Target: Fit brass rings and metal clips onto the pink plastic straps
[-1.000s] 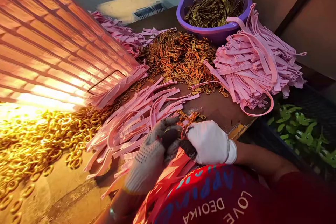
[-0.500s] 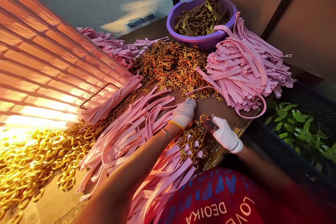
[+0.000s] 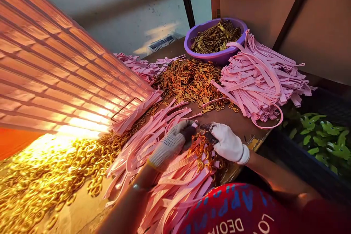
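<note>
- Gold rings (image 3: pixel 55 168) lie heaped along the left side of the work surface, brightly lit.
- A ribbed, translucent panel (image 3: pixel 68 62) slants above them, glowing orange-pink.
- A small bundle of pink straps (image 3: pixel 138 111) lies along the panel's lower right edge, beside a bent wire (image 3: pixel 124 105).
- Loose pink straps (image 3: pixel 131 153) spread over the surface, partly behind the left hand.
- The left hand (image 3: pixel 172 139), in a dotted knit glove with dark fingertips, pinches a strap end (image 3: pixel 194 125); its pale tip shows between thumb and fingers.
- Below the hands, the front straps (image 3: pixel 175 193) fan down toward the person's red shirt (image 3: pixel 236 204), with gold clasps (image 3: pixel 203 153) gathered at their upper ends.
- Beyond the hands sits a heap of coppery clasps (image 3: pixel 189 80).
- Behind that heap stands a purple basin (image 3: pixel 216 57) holding dark gold pieces (image 3: pixel 215 38).
- The right hand (image 3: pixel 226 140), in a white glove with darkened fingertips, has its fingers bent just beside the strap end; whether they grip anything cannot be told.
- A thick pile of pink straps (image 3: pixel 255 80) leans by the basin.
- At far right, green pieces (image 3: pixel 323 139) lie in a dark crate.
</note>
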A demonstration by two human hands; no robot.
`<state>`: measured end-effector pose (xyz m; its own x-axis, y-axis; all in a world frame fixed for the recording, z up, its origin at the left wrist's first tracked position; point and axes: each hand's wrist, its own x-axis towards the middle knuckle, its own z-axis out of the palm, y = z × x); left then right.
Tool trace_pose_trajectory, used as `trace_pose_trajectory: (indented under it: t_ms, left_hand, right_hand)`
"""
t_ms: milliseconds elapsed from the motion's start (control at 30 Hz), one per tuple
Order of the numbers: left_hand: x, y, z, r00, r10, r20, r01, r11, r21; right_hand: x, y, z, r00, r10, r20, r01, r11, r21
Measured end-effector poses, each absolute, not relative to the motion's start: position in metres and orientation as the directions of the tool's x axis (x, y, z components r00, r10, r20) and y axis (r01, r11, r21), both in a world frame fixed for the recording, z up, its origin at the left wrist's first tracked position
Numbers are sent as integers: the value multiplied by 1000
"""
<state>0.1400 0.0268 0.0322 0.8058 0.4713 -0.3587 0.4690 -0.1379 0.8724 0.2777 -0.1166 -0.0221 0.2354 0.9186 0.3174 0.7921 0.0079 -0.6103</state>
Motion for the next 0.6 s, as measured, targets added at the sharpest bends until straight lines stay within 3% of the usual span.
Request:
trace_pose_trajectory:
  t_ms: [100,233,333,433,600]
  left_hand:
    - [108,7,43,755,530,-386,429,46,902]
    - [82,-12,35,680,623,-386,452,57,890]
    - [68,-18,26,672,663,-331,532,-121,838]
    - [58,-24,20,727,674,-134,502,-388,773]
    - [50,-36,11,772,635,-25,440,-505,743]
  right_hand:
    - [260,-110,-2,147,965,217,871,-23,-490]
    - [236,-110,12,59,992,111,975,-34,-218]
    - [226,-114,13,-85,987,133,993,94,-65]
    - [220,-116,9,-190,969,159,982,186,38]
    - [215,-120,1,-185,964,189,983,183,26]
